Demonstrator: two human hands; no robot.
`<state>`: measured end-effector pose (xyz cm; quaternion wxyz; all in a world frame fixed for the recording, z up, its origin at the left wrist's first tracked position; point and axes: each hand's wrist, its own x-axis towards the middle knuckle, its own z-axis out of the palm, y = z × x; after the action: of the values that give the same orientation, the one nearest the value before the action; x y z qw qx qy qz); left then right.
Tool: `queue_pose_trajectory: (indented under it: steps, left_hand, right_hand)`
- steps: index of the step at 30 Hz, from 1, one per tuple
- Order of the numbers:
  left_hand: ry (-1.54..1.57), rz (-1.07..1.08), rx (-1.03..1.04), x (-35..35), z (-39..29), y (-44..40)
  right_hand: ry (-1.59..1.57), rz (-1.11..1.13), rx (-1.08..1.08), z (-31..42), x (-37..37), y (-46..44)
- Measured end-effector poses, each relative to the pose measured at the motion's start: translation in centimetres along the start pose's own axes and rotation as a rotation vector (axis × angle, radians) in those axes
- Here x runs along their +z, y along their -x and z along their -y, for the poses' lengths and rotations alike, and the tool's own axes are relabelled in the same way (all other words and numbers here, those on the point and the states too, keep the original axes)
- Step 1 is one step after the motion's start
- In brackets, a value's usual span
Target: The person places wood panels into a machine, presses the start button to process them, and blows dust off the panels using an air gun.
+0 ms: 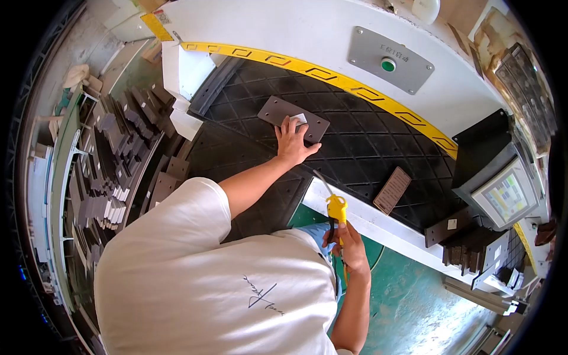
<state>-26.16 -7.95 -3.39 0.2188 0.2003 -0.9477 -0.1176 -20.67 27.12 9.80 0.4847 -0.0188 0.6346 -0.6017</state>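
My left hand (pixel 291 144) reaches forward with its fingers spread over a dark brown flat plate (pixel 276 109) that has holes near its corners. The fingertips touch a small white label or piece of paper (pixel 302 119) on the plate; whether it is stuck down I cannot tell. Close to my body, my right hand (pixel 353 245) is wrapped round a yellow air blow gun (pixel 336 208). Its thin metal nozzle points up and toward the plate. A brown slab with printed text (pixel 393 190) lies apart on the black matted table (pixel 355 157).
A white machine beam with a yellow strip (pixel 319 73) and a green button (pixel 388 64) spans the far side. At right are a control screen (pixel 504 194) and stacked dark plates (pixel 475 248). Racks at left hold many dark parts (pixel 112 154). The floor (pixel 414 296) is green.
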Motion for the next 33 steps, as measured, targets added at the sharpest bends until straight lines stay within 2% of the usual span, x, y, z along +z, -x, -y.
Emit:
queue_pose_trajectory:
  steps: [3, 4, 7, 8, 11, 12, 15, 16, 19, 23, 24, 27, 29, 31, 33]
  left_hand:
    - [0.025, -0.005, 0.074, 0.0, 0.1, 0.3]
    - [0.036, 0.015, 0.115, -0.7, 0.4, 0.4]
    - [0.084, 0.106, 0.216, -2.6, 1.9, 1.4]
    - [0.103, 0.143, 0.249, -3.1, 2.4, 1.8]
    - [0.144, 0.199, 0.299, -4.6, 3.6, 3.8]
    - [0.113, 0.214, 0.32, -5.4, 3.5, 4.5]
    - [0.107, 0.179, 0.315, -4.8, 3.5, 5.8]
    - [0.135, 0.171, 0.32, -4.7, 3.6, 5.8]
    - [0.124, 0.182, 0.335, -5.2, 3.4, 5.8]
    - [0.102, 0.181, 0.343, -5.2, 3.4, 5.7]
    - [0.107, 0.18, 0.344, -5.1, 3.5, 5.6]
    - [0.14, 0.181, 0.324, -4.8, 3.7, 5.7]
    - [0.161, 0.174, 0.313, -4.9, 3.8, 5.4]
    - [0.185, 0.163, 0.308, -5.0, 3.7, 5.4]
    - [0.193, 0.159, 0.31, -4.8, 3.8, 5.5]
  right_hand:
    - [-0.136, -0.32, -0.159, -0.4, 0.9, -0.2]
    - [-0.194, -0.333, -0.189, -0.1, 1.0, -0.1]
    - [0.005, 0.001, -0.029, -0.4, -0.2, 0.0]
    - [0.093, 0.052, -0.042, -0.5, -0.1, 0.1]
    - [0.065, -0.239, -0.183, -2.7, 0.6, -0.8]
    - [0.072, -0.248, -0.183, -2.4, 1.0, -0.8]
    - [0.221, 0.056, -0.063, -1.0, 1.3, 0.6]
    - [0.196, 0.03, -0.076, -1.2, 1.6, 0.7]
    - [0.251, -0.299, -0.277, -1.8, 2.3, 0.3]
    - [0.461, 0.015, -0.171, 0.0, 1.2, 3.8]
    - [0.396, -0.009, -0.149, 0.6, 1.0, 5.2]
    - [0.707, -0.301, -0.157, 2.8, 1.3, 10.2]
    - [0.727, -0.053, 0.039, 6.3, 0.9, 16.0]
    - [0.745, 0.111, -0.12, 7.3, -1.3, 19.4]
    - [0.954, -0.384, -0.027, 5.4, -3.1, 22.8]
